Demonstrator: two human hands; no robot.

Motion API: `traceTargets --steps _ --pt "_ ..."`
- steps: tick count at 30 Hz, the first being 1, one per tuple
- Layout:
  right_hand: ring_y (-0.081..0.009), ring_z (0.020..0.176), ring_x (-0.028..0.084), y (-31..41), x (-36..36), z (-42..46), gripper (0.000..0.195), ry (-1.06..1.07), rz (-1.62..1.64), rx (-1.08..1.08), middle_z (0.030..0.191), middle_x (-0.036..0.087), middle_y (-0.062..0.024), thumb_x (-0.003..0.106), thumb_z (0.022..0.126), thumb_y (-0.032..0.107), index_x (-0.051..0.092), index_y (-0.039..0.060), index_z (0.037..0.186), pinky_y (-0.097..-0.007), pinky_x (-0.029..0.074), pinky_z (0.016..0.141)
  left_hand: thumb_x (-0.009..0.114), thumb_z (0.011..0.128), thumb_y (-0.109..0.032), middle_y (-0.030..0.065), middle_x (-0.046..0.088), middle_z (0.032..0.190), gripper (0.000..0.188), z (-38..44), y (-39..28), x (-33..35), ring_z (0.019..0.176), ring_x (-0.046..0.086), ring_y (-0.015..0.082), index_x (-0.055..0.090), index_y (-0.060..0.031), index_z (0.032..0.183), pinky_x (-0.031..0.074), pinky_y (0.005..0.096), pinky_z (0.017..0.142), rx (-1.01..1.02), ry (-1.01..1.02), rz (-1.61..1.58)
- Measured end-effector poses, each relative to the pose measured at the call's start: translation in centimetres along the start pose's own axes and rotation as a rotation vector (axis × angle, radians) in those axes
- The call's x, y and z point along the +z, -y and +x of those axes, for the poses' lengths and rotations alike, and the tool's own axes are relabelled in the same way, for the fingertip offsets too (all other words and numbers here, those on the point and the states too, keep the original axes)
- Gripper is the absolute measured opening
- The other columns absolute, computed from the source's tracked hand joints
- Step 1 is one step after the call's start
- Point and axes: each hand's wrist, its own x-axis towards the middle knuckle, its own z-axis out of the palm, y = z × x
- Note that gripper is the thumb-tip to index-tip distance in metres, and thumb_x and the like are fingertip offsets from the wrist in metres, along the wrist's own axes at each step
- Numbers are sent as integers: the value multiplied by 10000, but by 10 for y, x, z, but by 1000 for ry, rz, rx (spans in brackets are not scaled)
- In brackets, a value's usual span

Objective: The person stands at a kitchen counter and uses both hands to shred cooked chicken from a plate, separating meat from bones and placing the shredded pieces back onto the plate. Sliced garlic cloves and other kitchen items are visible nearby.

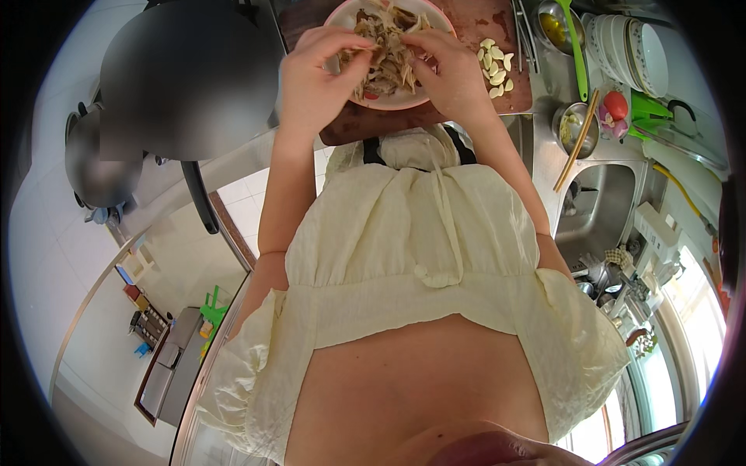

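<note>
A white plate with a pink rim (391, 108) holds a heap of shredded cooked meat (387, 64), perhaps poultry. My left hand (326, 76) is over the plate's left side, thumb and forefinger pinching a strand of the meat. From the right, my right hand (451, 76) reaches over the rim, its fingers curled around meat at the heap's edge; the hand partly hides what is between them. Under the plate lies a reddish-brown cutting board (344, 125). Peeled garlic cloves (496, 73) are scattered on the board, right of my right hand.
A blurred dark pan with a black handle (199, 195) stands at left. On the right are a bowl of yellow liquid (552, 30), a green utensil (577, 52), stacked plates (620, 49), chopsticks (576, 143) across a metal bowl (565, 125), a tomato (615, 105) and a steel sink (606, 215).
</note>
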Motion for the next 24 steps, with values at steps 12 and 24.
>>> traceTargets --steps 12,24 --pt "-269 870 615 4 -1 -6 218 -154 -12 -5 1041 628 -98 618 780 73 652 36 992 -349 502 771 756 719 -167 126 620 1051 512 -35 26 9 924 620 249 579 -52 1185 508 335 803 -362 -77 215" --pt "-200 691 588 8 11 -11 193 -173 56 27 944 623 -90 611 788 61 658 49 976 -304 508 648 726 708 -146 137 682 879 506 -27 30 34 759 672 205 535 -10 1156 525 312 668 -485 -58 317"
